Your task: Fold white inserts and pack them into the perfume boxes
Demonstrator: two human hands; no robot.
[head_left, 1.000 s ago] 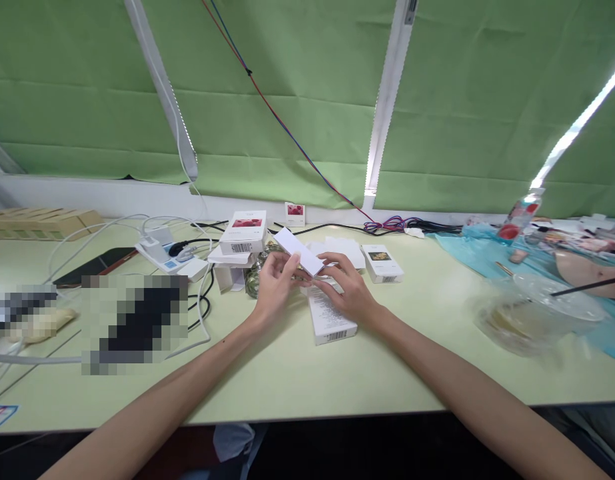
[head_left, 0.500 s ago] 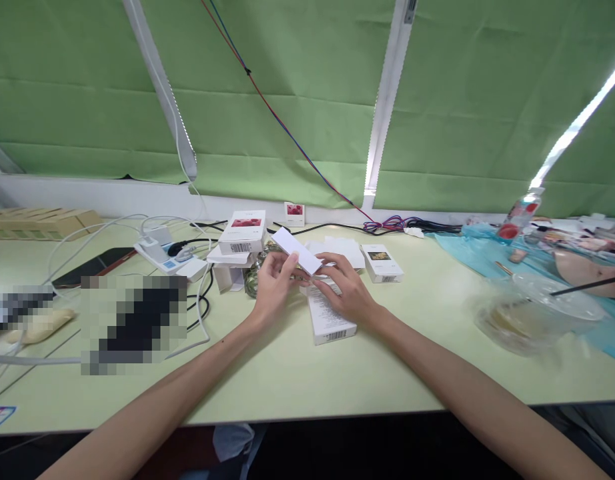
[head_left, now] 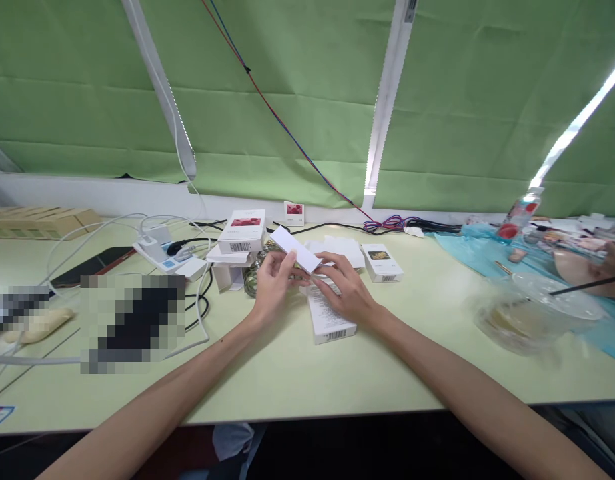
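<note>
A narrow white box (head_left: 296,249), slanted and held above the table, is between my two hands. My left hand (head_left: 275,280) is closed on its left part, thumb on the upper face. The fingers of my right hand (head_left: 345,283) pinch its near right end. Under my right hand lies a white printed box (head_left: 330,320) with a barcode, partly covered by the fingers. A white box with a pink picture (head_left: 244,230) rests on other white packaging (head_left: 230,279) to the left. Another white box with a yellow picture (head_left: 381,263) lies to the right.
A power strip (head_left: 162,253) with white cables stands at left, near a dark tablet-like object (head_left: 95,267). A clear plastic cup (head_left: 527,313) with a dark straw is at right, by a blue plastic sheet (head_left: 467,253) and a bottle (head_left: 520,213). A small card (head_left: 294,213) leans against the wall.
My hands and the narrow box have hardly moved. At the far right edge, another person's hand has shifted.
</note>
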